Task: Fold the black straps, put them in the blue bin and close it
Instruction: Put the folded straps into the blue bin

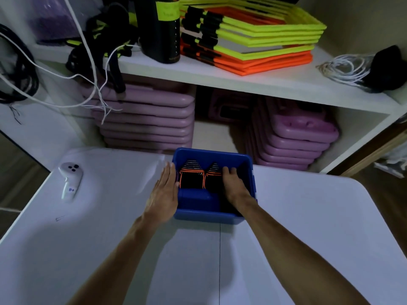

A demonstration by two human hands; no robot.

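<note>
Two folded black straps (pixel 199 177) stand in the blue bin (pixel 251 172); right hand (pixel 233 186) grasps one, left hand (pixel 164 190) lies flat, fingers released, against the bin's wall.

Hidden and cut-off items, head view.

The right hand (pixel 234 186) covers the right-hand folded black strap (pixel 212 180) in the blue bin (pixel 251 172); its grip there cannot be told. The bin floor under the forearm is dark and unreadable. The yellow label (pixel 167 8) on the shelf bottle (pixel 159 31) is blurred, and the bottle's top is cut off.
</note>
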